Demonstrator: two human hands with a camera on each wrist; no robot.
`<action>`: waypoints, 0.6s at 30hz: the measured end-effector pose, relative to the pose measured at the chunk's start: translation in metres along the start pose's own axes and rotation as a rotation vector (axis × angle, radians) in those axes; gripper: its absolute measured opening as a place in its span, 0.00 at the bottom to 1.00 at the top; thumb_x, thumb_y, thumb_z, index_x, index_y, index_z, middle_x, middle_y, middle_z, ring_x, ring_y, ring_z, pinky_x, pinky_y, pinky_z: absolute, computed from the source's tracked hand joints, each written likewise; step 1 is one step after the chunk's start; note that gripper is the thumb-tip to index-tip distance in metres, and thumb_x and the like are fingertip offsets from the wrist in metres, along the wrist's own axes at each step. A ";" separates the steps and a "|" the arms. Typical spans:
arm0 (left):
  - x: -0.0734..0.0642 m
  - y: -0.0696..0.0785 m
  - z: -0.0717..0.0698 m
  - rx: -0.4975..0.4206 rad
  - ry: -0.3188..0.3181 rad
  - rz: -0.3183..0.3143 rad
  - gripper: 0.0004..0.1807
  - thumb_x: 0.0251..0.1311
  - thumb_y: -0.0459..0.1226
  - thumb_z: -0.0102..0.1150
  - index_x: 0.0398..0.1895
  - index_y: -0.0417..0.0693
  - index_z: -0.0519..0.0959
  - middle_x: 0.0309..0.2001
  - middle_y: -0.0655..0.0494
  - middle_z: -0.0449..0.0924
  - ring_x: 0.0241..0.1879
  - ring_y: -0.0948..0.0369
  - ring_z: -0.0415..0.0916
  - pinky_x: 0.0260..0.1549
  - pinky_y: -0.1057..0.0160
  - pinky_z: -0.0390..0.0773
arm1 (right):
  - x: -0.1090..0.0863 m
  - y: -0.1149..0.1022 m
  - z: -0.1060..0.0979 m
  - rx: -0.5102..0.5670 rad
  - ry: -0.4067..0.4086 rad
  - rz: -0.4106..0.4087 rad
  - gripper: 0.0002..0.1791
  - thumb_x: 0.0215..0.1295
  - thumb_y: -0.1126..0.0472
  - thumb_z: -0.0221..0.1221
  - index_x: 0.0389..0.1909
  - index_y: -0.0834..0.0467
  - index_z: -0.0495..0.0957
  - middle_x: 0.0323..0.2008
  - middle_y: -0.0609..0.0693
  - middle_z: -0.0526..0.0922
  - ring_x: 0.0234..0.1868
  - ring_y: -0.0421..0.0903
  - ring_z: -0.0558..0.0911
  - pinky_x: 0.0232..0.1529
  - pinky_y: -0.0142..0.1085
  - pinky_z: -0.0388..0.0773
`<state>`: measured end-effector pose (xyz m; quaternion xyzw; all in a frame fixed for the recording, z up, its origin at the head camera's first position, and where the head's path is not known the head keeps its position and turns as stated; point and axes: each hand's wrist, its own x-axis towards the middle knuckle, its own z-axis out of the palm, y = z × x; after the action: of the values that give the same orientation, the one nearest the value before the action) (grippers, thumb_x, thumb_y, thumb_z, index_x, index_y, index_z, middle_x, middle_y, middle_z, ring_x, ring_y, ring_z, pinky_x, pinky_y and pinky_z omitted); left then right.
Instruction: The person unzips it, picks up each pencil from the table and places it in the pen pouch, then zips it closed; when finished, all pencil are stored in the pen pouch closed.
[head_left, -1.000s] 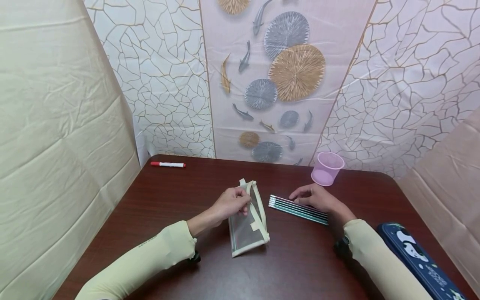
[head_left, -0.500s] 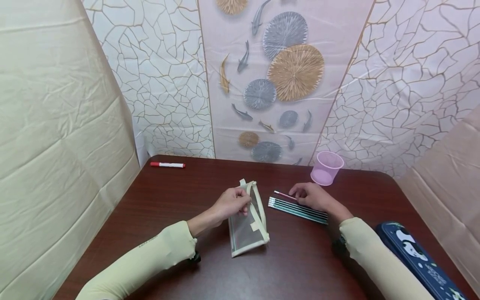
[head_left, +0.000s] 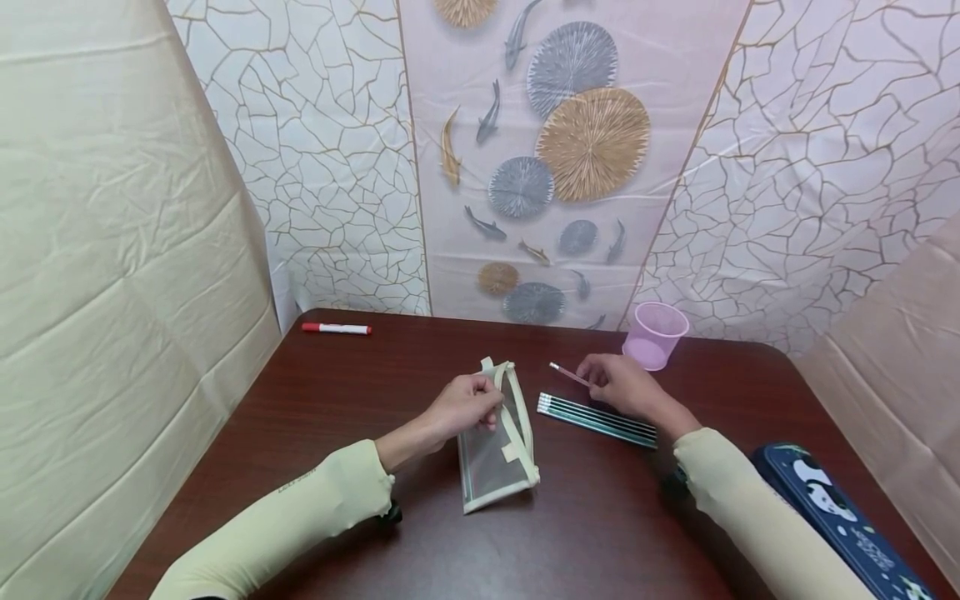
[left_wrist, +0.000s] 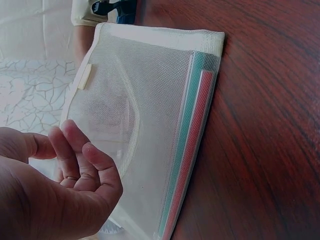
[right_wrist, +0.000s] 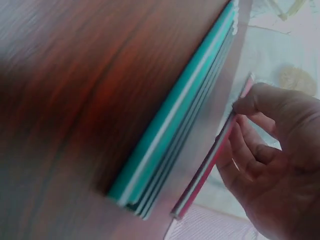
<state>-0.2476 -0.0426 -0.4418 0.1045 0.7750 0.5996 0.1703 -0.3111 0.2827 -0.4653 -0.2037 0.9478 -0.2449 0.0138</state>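
My left hand pinches the open zip edge of a cream mesh pencil pouch, keeping its mouth parted. Through the mesh, the left wrist view shows a green pencil and a red pencil lying along the pouch's bottom seam. Between thumb and fingers, my right hand grips another red pencil, its white-tipped end pointing toward the pouch side. Just below that hand, a row of several green pencils lies side by side on the table.
A pink mesh-sided cup stands at the back right. A dark blue panda pencil case lies along the right edge, beside my right sleeve. At the back left rests a red-capped white marker. Fabric walls enclose the brown table.
My right hand has drawn the red pencil away from the row of green ones and raised it toward the back. The left hand and pouch have stayed in place.
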 end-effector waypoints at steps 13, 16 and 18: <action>0.002 0.000 0.001 0.009 0.000 -0.005 0.06 0.66 0.36 0.55 0.34 0.44 0.81 0.21 0.59 0.79 0.23 0.65 0.81 0.33 0.63 0.85 | 0.005 -0.056 -0.007 0.334 0.288 0.010 0.17 0.62 0.71 0.65 0.52 0.63 0.82 0.36 0.55 0.87 0.35 0.41 0.84 0.38 0.33 0.83; 0.002 -0.001 0.001 0.008 -0.001 -0.003 0.06 0.66 0.36 0.56 0.34 0.44 0.81 0.21 0.59 0.79 0.23 0.65 0.82 0.30 0.66 0.83 | 0.004 -0.073 -0.004 0.622 0.269 0.056 0.19 0.65 0.74 0.62 0.56 0.69 0.78 0.36 0.53 0.84 0.33 0.38 0.82 0.35 0.34 0.85; 0.002 -0.001 0.002 0.008 -0.001 -0.002 0.06 0.66 0.36 0.56 0.34 0.44 0.81 0.21 0.59 0.79 0.23 0.65 0.82 0.29 0.67 0.83 | 0.003 -0.083 0.000 0.765 0.245 0.100 0.19 0.66 0.75 0.61 0.58 0.70 0.74 0.36 0.50 0.83 0.32 0.37 0.82 0.34 0.35 0.86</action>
<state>-0.2490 -0.0405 -0.4430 0.1049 0.7772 0.5964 0.1708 -0.2822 0.2153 -0.4263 -0.1068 0.7916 -0.6015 -0.0127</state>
